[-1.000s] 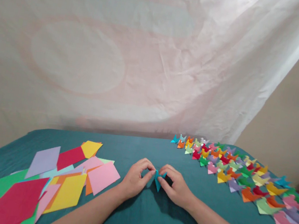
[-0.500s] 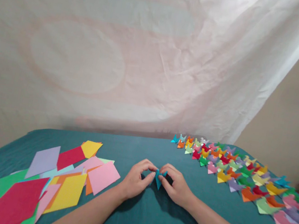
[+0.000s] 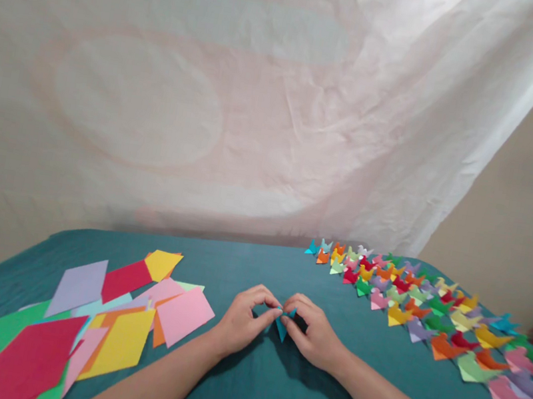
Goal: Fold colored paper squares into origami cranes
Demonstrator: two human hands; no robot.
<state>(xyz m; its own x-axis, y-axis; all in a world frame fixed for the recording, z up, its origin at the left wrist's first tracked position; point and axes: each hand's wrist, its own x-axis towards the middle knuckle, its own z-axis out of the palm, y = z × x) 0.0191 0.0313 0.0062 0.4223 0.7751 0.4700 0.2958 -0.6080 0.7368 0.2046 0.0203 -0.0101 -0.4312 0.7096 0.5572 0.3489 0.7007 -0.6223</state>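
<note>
A small teal folded paper piece [image 3: 281, 325] rests at the middle of the teal table [image 3: 267, 388]. My left hand [image 3: 241, 319] pinches its left side with thumb and forefinger. My right hand [image 3: 313, 332] pinches its right side, fingers curled over it. Both hands rest low on the cloth, fingertips almost meeting above the piece.
Loose coloured paper squares [image 3: 90, 320] lie spread at the left. Rows of several finished folded paper figures [image 3: 431, 306] in many colours run along the right side to the table's edge. A creased white sheet [image 3: 241, 101] hangs behind the table.
The fingertips of both hands have drawn slightly closer over the teal piece. Arms and other papers have not moved.
</note>
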